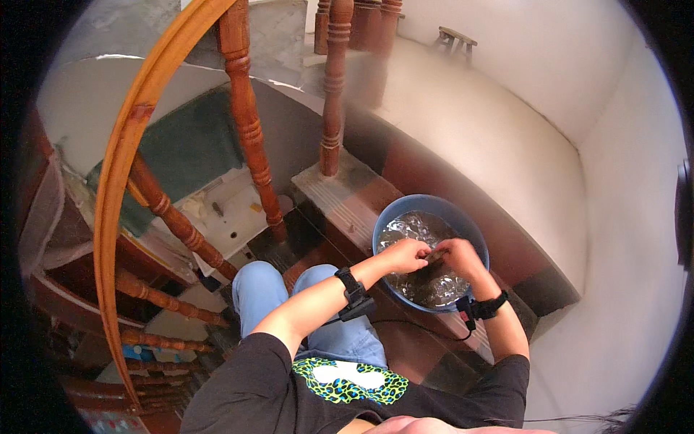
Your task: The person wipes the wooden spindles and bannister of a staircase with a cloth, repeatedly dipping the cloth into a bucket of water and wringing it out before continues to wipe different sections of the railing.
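A round blue plastic basin (391, 209) of murky, rippling water (442, 290) stands on a stair step in front of me. Over the water my left hand (406, 256) and my right hand (460, 258) come close together with curled fingers. They pinch a small, dark, wet item (435, 255) between them, probably cloth. Its lower part blends into the dark water, so its shape is unclear. Each wrist wears a black strap with a small device, and a black cable (417, 322) runs between them.
Turned wooden balusters (246, 125) and a curved wooden handrail (116, 146) rise at the left. Below them is a white sink (230, 217). Tiled stairs (347, 190) lead up to a pale landing (461, 119) with a small wooden stool (457, 40). A white wall (629, 228) closes the right.
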`<state>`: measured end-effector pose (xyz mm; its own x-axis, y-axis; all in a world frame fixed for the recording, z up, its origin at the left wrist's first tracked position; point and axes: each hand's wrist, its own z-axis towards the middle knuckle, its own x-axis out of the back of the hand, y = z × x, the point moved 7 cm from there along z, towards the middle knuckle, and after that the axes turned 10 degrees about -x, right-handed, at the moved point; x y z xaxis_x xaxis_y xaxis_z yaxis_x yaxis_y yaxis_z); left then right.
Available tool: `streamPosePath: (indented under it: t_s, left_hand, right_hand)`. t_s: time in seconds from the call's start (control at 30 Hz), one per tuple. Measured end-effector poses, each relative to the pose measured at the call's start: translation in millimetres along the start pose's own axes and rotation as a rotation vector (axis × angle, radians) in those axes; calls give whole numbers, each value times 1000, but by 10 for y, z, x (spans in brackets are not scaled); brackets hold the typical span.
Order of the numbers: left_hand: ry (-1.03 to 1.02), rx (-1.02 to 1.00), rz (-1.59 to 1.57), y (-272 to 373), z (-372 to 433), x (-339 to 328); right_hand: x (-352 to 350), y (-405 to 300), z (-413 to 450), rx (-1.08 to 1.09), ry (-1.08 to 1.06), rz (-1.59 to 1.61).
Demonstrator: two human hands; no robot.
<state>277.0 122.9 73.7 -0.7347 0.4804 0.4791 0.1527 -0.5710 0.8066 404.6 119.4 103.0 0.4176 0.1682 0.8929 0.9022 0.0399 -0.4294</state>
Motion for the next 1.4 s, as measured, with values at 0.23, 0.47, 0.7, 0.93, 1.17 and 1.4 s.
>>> streamPosePath:
  t_s: [0.23, 0.47, 0.7, 0.93, 1.17, 1.4]
  left_hand:
    - [-344, 256, 660, -209, -229, -7]
    - [-411, 195, 530, -133, -232, -197]
    - [-70, 24, -46, -135, 39, -425]
    - [290, 314, -340, -171, 224, -308]
    - [307, 228, -196, 114, 390, -5]
    - [213, -166, -277, 507, 401, 186]
  right_hand:
    - [-196, 200, 100, 49, 46, -550]
    - [-907, 659, 11, 154, -511, -489]
    - [472, -208, -307, 141, -30, 402]
    - [899, -39, -547, -30, 139, 920]
    - [407, 253, -468, -85, 135, 586]
    - [336, -116, -257, 72, 268, 541]
